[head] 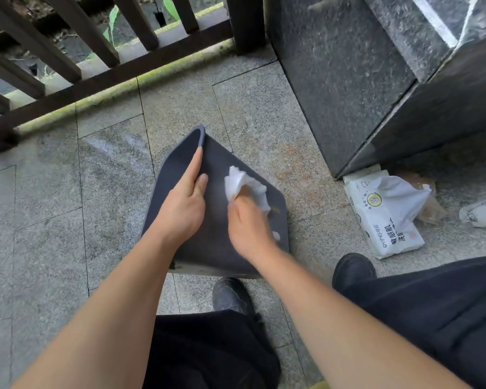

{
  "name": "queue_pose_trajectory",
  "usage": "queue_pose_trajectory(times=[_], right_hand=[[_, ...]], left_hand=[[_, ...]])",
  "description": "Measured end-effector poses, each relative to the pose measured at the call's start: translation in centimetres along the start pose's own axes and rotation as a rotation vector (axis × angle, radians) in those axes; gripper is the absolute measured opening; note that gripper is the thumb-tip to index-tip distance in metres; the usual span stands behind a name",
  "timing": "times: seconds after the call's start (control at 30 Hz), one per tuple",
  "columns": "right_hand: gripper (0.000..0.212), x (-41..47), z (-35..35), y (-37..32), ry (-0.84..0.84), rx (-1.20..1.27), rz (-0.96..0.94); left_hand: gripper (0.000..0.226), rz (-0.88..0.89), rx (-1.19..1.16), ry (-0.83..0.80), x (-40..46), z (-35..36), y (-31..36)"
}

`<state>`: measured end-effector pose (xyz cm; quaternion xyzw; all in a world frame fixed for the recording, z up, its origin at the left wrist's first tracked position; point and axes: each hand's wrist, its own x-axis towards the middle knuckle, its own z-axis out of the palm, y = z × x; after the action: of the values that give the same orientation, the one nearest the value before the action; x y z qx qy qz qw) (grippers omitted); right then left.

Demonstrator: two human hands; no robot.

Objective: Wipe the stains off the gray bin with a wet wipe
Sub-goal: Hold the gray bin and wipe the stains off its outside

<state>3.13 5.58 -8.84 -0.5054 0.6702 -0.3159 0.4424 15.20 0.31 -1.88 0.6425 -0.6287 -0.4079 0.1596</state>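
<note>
Left hand [184,203] grips the rim of the gray bin [216,242], thumb on its outer wall, fingers over the edge. Bin lies tipped on the tile floor [54,192] at the person's feet. Right hand [247,223] clamps a crumpled wipe [243,181] against the wall. Wipe pack [385,217] right, by the stone pillar [348,80].
</note>
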Motion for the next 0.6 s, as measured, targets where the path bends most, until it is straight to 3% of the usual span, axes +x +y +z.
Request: queue_pose_trajectory(times=[0.1,0.23,0.43,0.6], right_hand=[[0.034,-5.1,2.0,-0.6,-0.025,0.066,-0.204],[0.037,-10.2,3.7,0.4,-0.014,0.0,-0.264],[0.057,-9.7,2.9,3.3,-0.041,-0.023,-0.049],[0.051,-7.1,1.4,6.7,0.044,0.069,0.185]], left_hand=[[0.051,-0.012,-0.023,0.003,0.0,0.0,0.0],[0.052,-0.034,-0.015,-0.019,-0.2,0.3,-0.1],[0.05,-0.08,0.024,0.026,0.1,0.1,-0.8],[0.049,-0.102,0.025,0.021,0.6,-0.1,-1.2]])
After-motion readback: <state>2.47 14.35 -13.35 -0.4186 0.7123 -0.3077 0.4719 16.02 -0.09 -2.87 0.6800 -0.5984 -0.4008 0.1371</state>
